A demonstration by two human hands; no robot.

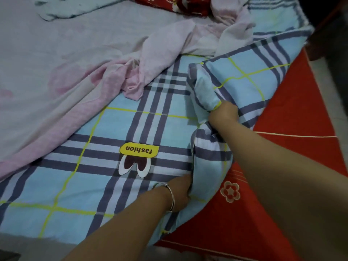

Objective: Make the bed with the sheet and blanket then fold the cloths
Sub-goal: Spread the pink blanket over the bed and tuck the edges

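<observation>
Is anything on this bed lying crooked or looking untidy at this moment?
Yes. The blue plaid sheet is bunched and folded back at the right edge, where both hands grip it, exposing the red mattress cover. A crumpled pink cloth lies across its far end.

Bare forearms, thin silver bangle (170,194) on left wrist

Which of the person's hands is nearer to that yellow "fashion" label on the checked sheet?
Left. The left hand grips the checked sheet just below and right of the fashion label; the right hand grips bunched fabric farther up and right.
</observation>
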